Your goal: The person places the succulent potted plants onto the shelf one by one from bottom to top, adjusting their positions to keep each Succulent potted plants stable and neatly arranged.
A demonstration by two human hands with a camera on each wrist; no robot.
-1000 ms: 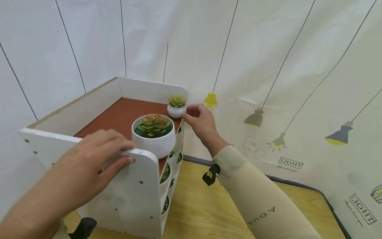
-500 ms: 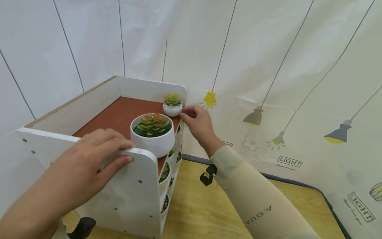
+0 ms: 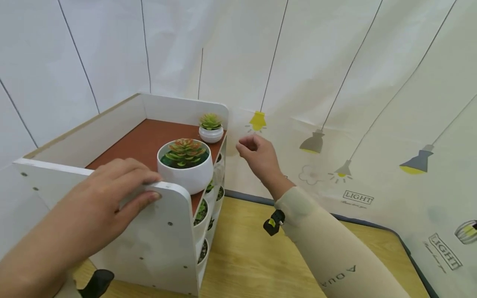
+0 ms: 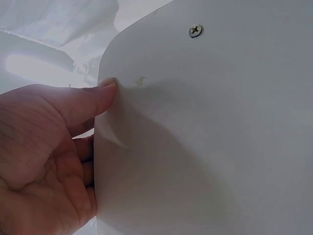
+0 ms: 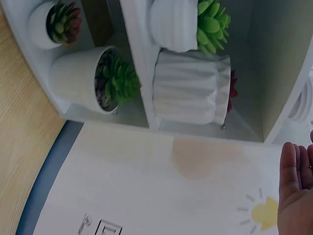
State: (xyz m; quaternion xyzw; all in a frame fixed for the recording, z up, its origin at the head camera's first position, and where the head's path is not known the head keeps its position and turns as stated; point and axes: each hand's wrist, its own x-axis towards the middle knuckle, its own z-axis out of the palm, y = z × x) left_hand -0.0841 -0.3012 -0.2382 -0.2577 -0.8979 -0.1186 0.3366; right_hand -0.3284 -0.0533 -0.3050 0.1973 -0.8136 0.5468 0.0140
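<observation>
In the head view my left hand (image 3: pixel 104 194) grips the top edge of the white shelf unit's near side panel (image 3: pixel 160 236). The left wrist view shows its thumb (image 4: pixel 100 98) on the panel's outer face. A large white pot with a red-tipped succulent (image 3: pixel 185 176) stands on the brown top, just beyond that hand. Farther back, near the far corner, sits a small white pot with a yellow-green succulent (image 3: pixel 211 134). My right hand (image 3: pixel 262 159) hovers to the right of the small pot, apart from it, fingers loosely curled and holding nothing.
Potted succulents fill the shelves below, among them a ribbed white pot (image 5: pixel 190 88) and a plain white pot (image 5: pixel 76 78). The unit stands on a wooden table (image 3: pixel 253 252) with a dark edge. Behind hangs a pale sheet (image 3: pixel 328 82) printed with lamps.
The small pot first shifted left, farther onto the brown top, with my right hand at its side. That hand has since drawn away to the right. My left hand stays on the panel.
</observation>
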